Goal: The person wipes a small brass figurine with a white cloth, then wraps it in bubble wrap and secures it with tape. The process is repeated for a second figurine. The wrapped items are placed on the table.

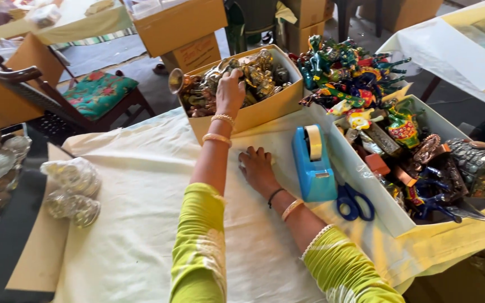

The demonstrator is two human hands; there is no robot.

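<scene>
Now the left hand [230, 92] is plunged into the cardboard box [265, 109], fingers closed on the brass figurines [256, 73]; the right hand [258, 168] is laid flat, fingers spread, on the pale tablecloth [136, 224] just beside the box.

Left hand [230, 92]: in the box of metal figurines [241, 84], at the table's far edge.
Right hand [258, 168]: flat on the tablecloth [141, 224], before that box.
Tape dispenser [312, 165]: just right of the right hand.
Scissors [355, 202]: before the dispenser, beside the tray of painted figurines [411, 163].
Wrapped bundles [74, 191]: at the table's left edge.
Chair [68, 95]: behind the table, to the left.
</scene>
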